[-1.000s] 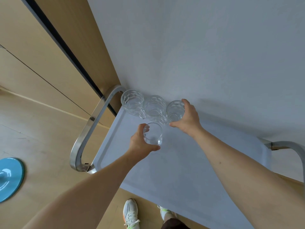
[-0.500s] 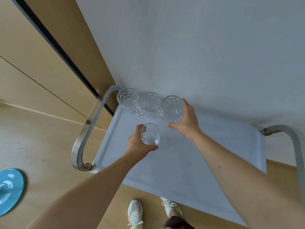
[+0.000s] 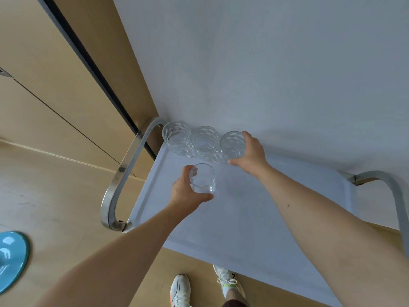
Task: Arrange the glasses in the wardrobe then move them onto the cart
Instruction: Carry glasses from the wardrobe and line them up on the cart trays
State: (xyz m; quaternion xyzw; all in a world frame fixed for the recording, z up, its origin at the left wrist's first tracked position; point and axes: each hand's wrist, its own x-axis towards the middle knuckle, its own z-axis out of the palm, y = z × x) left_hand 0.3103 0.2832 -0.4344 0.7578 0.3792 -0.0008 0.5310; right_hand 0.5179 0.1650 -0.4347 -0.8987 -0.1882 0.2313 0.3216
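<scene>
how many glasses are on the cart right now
4. Three patterned glasses stand in a row along the cart's far edge: left, middle, right, gripped by the right hand. A smooth glass sits nearer, in the left hand.

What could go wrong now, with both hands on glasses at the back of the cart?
The right hand grips the last patterned glass, which stands tight against its neighbour; they may knock. The left hand holds the plain glass just before that row, so pushing it forward could strike the row. The cart might roll.

Three patterned glass mugs [image 3: 204,144] stood upright in a touching row along the cart tray's [image 3: 254,218] far edge; a plain tumbler [image 3: 202,178] stood nearer.
</scene>
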